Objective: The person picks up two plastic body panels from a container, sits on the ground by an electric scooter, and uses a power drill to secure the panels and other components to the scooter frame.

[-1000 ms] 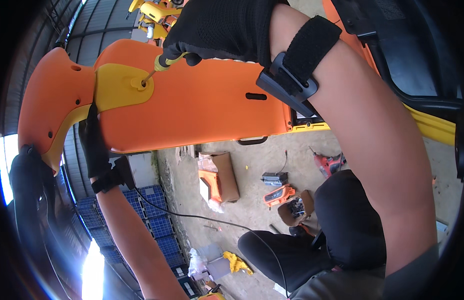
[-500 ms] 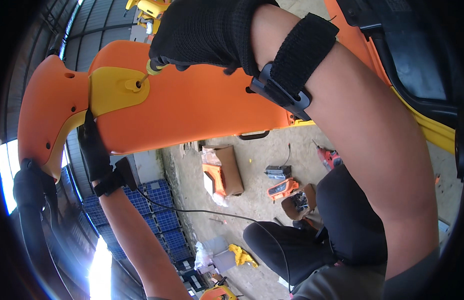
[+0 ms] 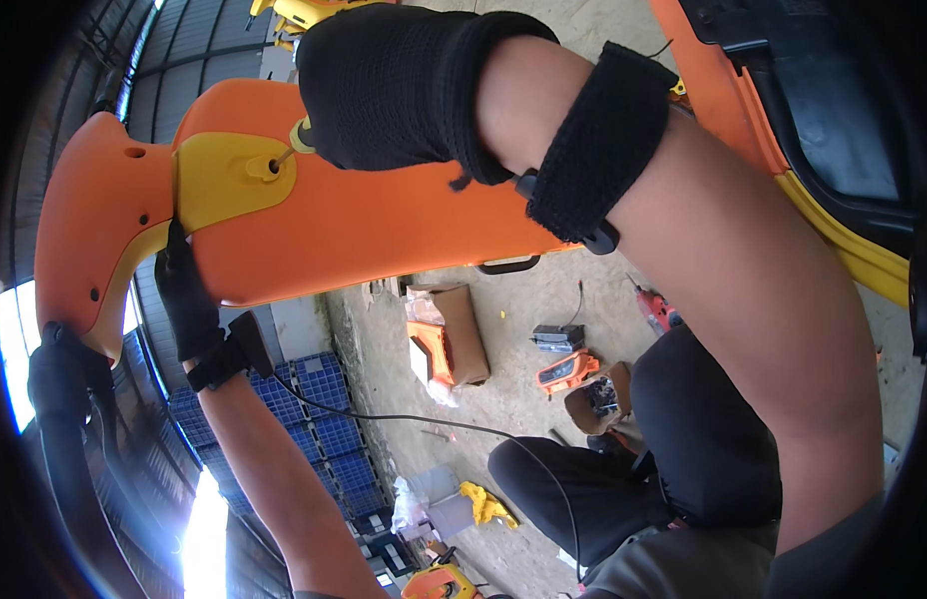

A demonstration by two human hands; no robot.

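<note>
My right hand (image 3: 384,90), in a black knitted glove, is closed round a screwdriver (image 3: 302,136) with a yellow-green handle. The fingers are mostly hidden behind the back of the glove. The screwdriver's shaft enters a recessed hole in a yellow cover (image 3: 214,190), which joins an orange curved housing (image 3: 94,210) to a long orange panel (image 3: 364,210). Lower down, my gloved left hand (image 3: 189,295) grips the lower edge of the housing beside the yellow cover. One digit points up along it, while the others are hidden.
Black tubing (image 3: 64,399) hangs from the housing at left. On the floor lie a cardboard box (image 3: 463,334), an orange device (image 3: 568,371), a small parts box (image 3: 598,399), a red power tool (image 3: 653,307) and a yellow piece (image 3: 486,504). A cable (image 3: 434,426) runs from my left wrist.
My right wrist has rolled, turning the glove's back and the forearm strap round. The screwdriver tip stays in the same hole. My left hand keeps its place.
</note>
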